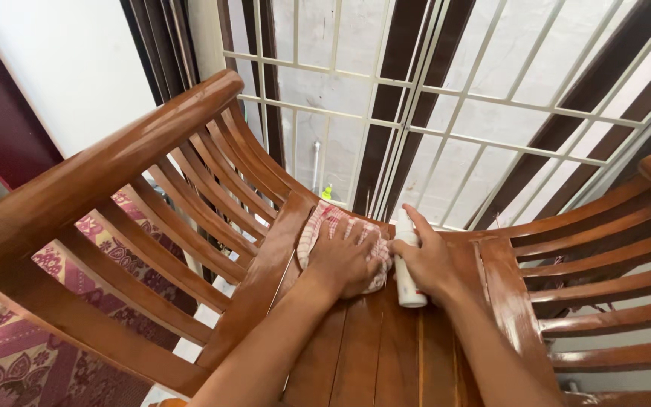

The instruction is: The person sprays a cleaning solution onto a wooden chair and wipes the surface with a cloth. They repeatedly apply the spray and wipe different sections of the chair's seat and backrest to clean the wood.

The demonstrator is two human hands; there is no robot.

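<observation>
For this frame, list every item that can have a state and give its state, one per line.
left hand: flat, pressing on the cloth
right hand: closed around the spray bottle
cloth: checked red and white, crumpled on the seat, under the hand
spray bottle: white, held tilted, base on the seat
wooden chair: glossy, seat slats bare
window grille: shut

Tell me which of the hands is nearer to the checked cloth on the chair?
Left. The left hand lies flat on the checked cloth, pressing it to the wooden chair seat. The right hand is beside the cloth, holding a white bottle.
</observation>
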